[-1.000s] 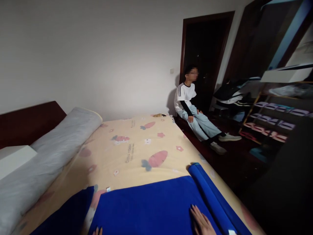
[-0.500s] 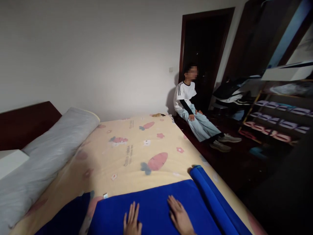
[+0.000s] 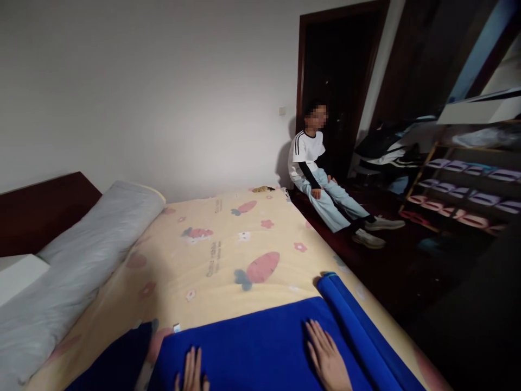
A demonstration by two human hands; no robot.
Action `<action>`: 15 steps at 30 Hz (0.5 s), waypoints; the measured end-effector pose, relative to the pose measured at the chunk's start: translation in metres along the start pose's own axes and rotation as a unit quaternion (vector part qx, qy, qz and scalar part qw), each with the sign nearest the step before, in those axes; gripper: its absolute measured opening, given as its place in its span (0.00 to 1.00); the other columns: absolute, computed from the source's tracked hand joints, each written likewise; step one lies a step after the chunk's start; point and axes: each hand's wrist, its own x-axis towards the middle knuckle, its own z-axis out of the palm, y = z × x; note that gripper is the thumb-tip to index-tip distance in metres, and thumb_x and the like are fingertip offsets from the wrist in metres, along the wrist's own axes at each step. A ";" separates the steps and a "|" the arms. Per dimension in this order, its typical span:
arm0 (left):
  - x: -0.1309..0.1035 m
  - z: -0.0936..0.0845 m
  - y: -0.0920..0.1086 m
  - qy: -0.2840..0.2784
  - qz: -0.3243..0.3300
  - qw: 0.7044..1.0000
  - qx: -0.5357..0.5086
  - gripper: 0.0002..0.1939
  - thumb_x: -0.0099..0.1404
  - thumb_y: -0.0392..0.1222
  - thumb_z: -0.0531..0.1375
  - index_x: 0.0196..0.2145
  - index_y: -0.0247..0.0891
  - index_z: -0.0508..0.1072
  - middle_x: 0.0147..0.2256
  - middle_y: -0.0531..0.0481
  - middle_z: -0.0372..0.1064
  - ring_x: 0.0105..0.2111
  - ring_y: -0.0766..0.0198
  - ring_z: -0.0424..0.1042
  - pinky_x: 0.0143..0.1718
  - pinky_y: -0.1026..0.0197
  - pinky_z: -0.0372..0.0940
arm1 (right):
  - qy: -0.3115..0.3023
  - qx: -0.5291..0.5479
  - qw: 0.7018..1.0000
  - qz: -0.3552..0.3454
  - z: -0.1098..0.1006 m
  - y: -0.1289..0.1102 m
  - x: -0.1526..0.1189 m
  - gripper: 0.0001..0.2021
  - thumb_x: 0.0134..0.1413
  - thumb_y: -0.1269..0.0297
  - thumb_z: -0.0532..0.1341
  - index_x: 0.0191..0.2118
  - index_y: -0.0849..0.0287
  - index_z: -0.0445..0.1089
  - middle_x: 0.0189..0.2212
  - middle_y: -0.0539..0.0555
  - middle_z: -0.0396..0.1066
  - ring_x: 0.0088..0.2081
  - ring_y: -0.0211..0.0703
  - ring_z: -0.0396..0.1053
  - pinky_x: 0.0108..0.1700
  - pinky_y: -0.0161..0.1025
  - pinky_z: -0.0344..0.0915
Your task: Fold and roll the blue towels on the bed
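Note:
A blue cloth [image 3: 252,347] lies spread flat on the near part of the bed, with a small white tag at its left corner. My left hand [image 3: 191,374] rests palm down on its left side, fingers stretched out, partly cut off by the lower edge. Toward the cloth's right side lies my right hand [image 3: 328,355], flat with the fingers extended. Just right of it runs a rolled or folded blue cloth [image 3: 358,331]. A darker blue cloth [image 3: 118,358] lies to the left, beyond a strip of bare sheet.
The bed has a yellow sheet [image 3: 228,217] printed with carrots and flowers. A grey pillow [image 3: 101,233] lies along the left by a dark headboard [image 3: 44,212]. A person [image 3: 311,157] sits beyond the bed's far right corner. A slipper rack [image 3: 459,190] stands at right.
My hands have moved apart over the blue cloth, the left one leftward and the right one rightward. The seated person's feet have shifted slightly.

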 end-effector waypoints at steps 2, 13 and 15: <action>0.005 -0.005 0.044 -0.007 0.085 0.995 -0.042 0.35 0.63 0.36 0.47 0.66 0.50 0.49 0.67 0.56 0.47 0.67 0.58 0.48 0.65 0.47 0.48 | -0.044 0.050 0.997 -0.032 0.007 -0.044 0.012 0.24 0.67 0.54 0.48 0.65 0.51 0.57 0.65 0.53 0.55 0.65 0.50 0.55 0.63 0.49 0.57; 0.051 0.004 0.010 0.019 -0.039 0.998 -0.042 0.27 0.67 0.46 0.47 0.63 0.58 0.58 0.64 0.57 0.58 0.65 0.58 0.54 0.62 0.47 0.55 | -0.144 0.031 0.989 0.013 0.013 -0.023 0.076 0.26 0.66 0.52 0.46 0.66 0.54 0.57 0.66 0.57 0.53 0.66 0.53 0.50 0.65 0.57 0.50; 0.053 0.004 -0.037 0.030 -0.098 0.994 -0.028 0.28 0.67 0.49 0.47 0.65 0.54 0.56 0.63 0.50 0.60 0.65 0.50 0.53 0.60 0.39 0.56 | -0.106 -0.019 0.992 0.059 0.009 0.021 0.073 0.28 0.65 0.50 0.45 0.66 0.56 0.55 0.67 0.57 0.51 0.67 0.53 0.49 0.65 0.58 0.50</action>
